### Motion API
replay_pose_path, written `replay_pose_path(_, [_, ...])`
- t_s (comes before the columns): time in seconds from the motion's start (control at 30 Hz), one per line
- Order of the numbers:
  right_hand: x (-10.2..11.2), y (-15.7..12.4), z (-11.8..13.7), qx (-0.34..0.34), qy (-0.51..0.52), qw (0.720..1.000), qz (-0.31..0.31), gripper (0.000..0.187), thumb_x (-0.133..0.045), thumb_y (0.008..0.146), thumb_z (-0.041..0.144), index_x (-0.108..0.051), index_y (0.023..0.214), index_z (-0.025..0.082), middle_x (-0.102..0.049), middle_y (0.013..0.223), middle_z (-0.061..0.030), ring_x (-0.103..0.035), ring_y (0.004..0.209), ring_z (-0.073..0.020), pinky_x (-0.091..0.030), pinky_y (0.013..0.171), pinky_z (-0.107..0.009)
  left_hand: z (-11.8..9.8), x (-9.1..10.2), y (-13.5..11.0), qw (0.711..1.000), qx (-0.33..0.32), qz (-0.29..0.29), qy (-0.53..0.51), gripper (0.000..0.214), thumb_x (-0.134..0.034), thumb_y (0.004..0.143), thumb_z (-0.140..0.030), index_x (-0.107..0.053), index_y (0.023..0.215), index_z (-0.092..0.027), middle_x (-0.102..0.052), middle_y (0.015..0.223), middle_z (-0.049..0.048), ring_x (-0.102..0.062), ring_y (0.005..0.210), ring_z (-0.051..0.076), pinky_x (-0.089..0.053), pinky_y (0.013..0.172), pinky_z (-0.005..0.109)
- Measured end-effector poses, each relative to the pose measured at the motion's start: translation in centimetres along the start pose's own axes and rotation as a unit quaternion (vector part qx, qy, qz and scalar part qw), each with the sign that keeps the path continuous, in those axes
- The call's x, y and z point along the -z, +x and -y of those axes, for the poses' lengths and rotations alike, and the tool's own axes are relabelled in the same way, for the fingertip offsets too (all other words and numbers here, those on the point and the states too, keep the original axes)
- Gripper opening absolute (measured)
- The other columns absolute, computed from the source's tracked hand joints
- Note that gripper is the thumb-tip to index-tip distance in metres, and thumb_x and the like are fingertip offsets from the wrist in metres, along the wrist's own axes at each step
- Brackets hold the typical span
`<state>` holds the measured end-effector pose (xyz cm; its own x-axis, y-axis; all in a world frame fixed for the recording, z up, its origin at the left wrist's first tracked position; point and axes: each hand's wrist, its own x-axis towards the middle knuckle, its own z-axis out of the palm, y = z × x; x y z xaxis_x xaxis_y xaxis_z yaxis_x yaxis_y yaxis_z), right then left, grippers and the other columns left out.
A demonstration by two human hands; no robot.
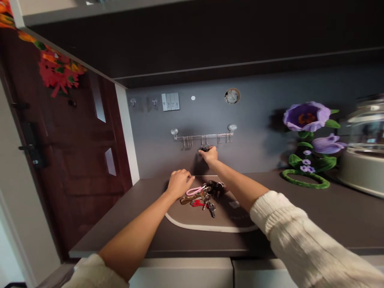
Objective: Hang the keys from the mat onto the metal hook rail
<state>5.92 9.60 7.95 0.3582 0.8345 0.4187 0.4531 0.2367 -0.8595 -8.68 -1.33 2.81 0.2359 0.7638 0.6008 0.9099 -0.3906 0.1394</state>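
My right hand [210,155] is raised to the back wall, its fingers closed on a small dark bunch of keys [205,149] just under the hooks of a clear rail [204,136]. Whether the key ring sits on a hook I cannot tell. My left hand [180,182] rests low over the left side of a brown mat [195,224], holding nothing, its fingers loosely bent and partly hidden. Beside it on the mat lies a pile of keys [211,208] with a pink strap [194,191], a brown tag [189,199] and a red charm [197,203].
A dark shelf [192,44] hangs low above the counter [300,224]. On the right stand purple fabric flowers [307,116] and a white appliance with a glass top [363,160]. Light switches [171,102] and two small hooks are on the wall. A dark red door [87,168] is at left.
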Motion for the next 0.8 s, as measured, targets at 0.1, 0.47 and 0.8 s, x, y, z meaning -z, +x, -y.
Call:
replay_pose_path(0.1, [-0.9, 0.4, 0.2, 0.006, 0.027, 0.999, -0.017, 0.025, -0.056, 0.070, 0.030, -0.051, 0.091, 0.017, -0.061, 0.086, -0.0079, -0.060, 0.081, -0.0182, -0.047, 0.073, -0.029, 0.0, 0.0, -0.1, 0.999, -0.018, 0.018, -0.027, 0.029, -0.042, 0.081, -0.040, -0.065, 0.084, -0.021, -0.063, 0.090, 0.0068, -0.055, 0.089, 0.019, -0.037, 0.086, 0.033])
replay_pose_path(0.47, [1.9, 0.5, 3.6, 0.042, 0.144, 0.988, -0.042, 0.022, -0.053, 0.076, 0.027, -0.048, 0.094, 0.016, -0.057, 0.084, -0.0057, -0.055, 0.054, -0.0101, -0.048, 0.048, -0.023, -1.5, 0.5, -1.0, 0.961, -0.158, 0.140, -0.176, 0.031, -0.049, 0.078, -0.034, -0.062, 0.103, -0.022, -0.061, 0.103, 0.0064, -0.053, 0.096, 0.019, -0.039, 0.088, 0.030])
replay_pose_path(0.8, [5.2, -3.1, 3.1, 0.018, 0.141, 0.984, 0.106, 0.023, -0.054, 0.070, 0.018, -0.050, 0.093, 0.017, -0.060, 0.080, -0.0023, -0.053, 0.056, -0.0090, -0.045, 0.052, -0.021, -0.1, -1.3, -1.4, 0.935, -0.177, 0.207, -0.227, 0.057, -0.049, 0.075, -0.053, -0.045, 0.126, -0.027, -0.044, 0.133, 0.0052, -0.040, 0.123, 0.020, -0.029, 0.102, 0.032])
